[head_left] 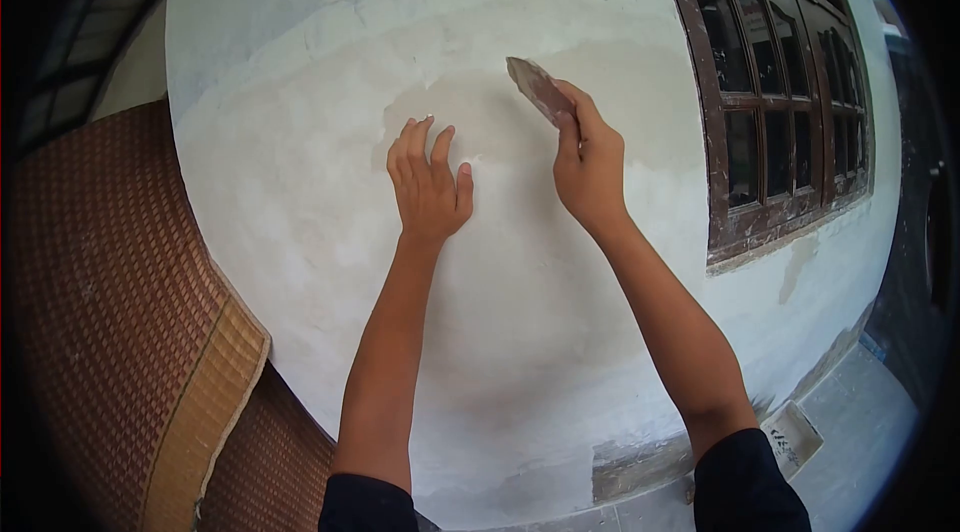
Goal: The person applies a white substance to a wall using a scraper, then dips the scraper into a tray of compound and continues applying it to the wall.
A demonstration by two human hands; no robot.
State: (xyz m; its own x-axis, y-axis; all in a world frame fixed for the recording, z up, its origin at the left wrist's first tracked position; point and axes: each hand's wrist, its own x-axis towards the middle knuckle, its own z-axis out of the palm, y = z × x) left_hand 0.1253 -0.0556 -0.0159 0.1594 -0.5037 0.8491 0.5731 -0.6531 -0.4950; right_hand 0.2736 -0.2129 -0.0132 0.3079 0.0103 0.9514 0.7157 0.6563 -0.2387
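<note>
My right hand (590, 157) grips a flat brown putty scraper (537, 90), thumb on the near face and fingers wrapped behind. Pale smears coat the scraper's far end, which points up and to the left over the wall. To its left, my left hand (430, 177) lies against the wall with fingers spread and nothing in it. Both hands are over a white plastered wall (520, 302). Around them a darker, damp-looking band of plaster (470, 97) runs across, with a small rough mark just right of the left thumb.
A brown wooden window (715, 122) with glass panes and a projecting sill is at the right. Woven mats (110, 262) lean along the left edge. On the floor at lower right stands a pale tray (805, 432), beside bare grey patches at the wall's base (640, 472).
</note>
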